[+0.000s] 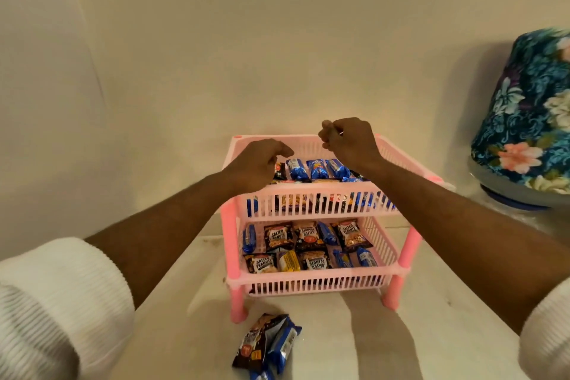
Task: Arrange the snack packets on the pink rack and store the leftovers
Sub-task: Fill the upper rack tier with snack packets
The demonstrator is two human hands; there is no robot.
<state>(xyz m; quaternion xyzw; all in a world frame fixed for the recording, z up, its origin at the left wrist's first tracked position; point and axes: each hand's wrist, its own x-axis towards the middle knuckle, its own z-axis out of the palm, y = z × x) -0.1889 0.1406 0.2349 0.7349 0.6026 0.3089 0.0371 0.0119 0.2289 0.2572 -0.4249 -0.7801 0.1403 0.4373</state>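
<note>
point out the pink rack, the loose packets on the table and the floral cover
pink plastic two-tier rack [311, 282], head view, lower tier's front wall
loose snack packets [267, 344], head view, pile's middle
blue floral fabric cover [524, 114], head view, its side

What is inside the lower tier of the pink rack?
The lower tier holds salted peanut packets, blue packets and a yellow one. The upper tier covers its back part.

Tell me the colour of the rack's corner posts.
Pink, a deeper shade than the pale pink slatted trays; the rack's corner posts show best in the head view.
</note>
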